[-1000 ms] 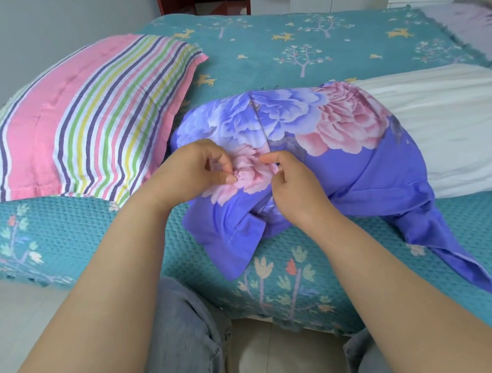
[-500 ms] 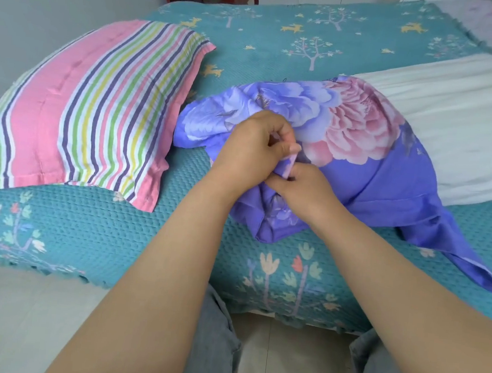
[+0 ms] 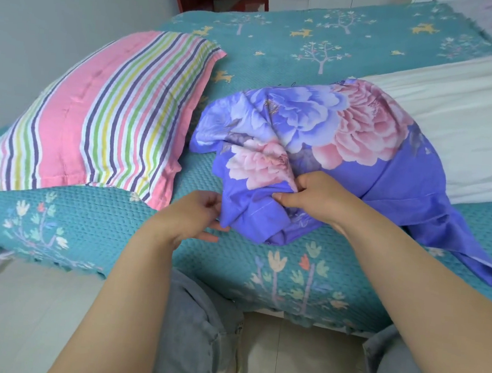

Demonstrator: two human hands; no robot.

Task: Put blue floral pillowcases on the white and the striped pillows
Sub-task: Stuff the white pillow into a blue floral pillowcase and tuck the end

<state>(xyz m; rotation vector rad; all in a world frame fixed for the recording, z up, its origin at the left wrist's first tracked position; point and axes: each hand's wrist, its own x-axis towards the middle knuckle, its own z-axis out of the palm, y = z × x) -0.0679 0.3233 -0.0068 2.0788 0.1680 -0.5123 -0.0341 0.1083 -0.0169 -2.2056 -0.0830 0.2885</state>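
Denim: grey-blue jeans legs (image 3: 193,327) nearest, over pale floor.
Left hand (image 3: 189,221): fingers loosely curled at near-left hem of pillowcase; whether it grips cloth, cannot tell.
Right hand (image 3: 315,199): pinches bunched fold.
Blue floral cotton pillowcase (image 3: 318,127): crumpled on teal woven bedspread (image 3: 87,220), covering left end of white pillow (image 3: 464,122).
Pink rainbow-striped pillow (image 3: 102,117): left, bare, just beside pillowcase.

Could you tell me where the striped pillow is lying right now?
In the head view the striped pillow lies on the teal bedspread at the left, uncovered, just left of the bunched blue floral pillowcase.
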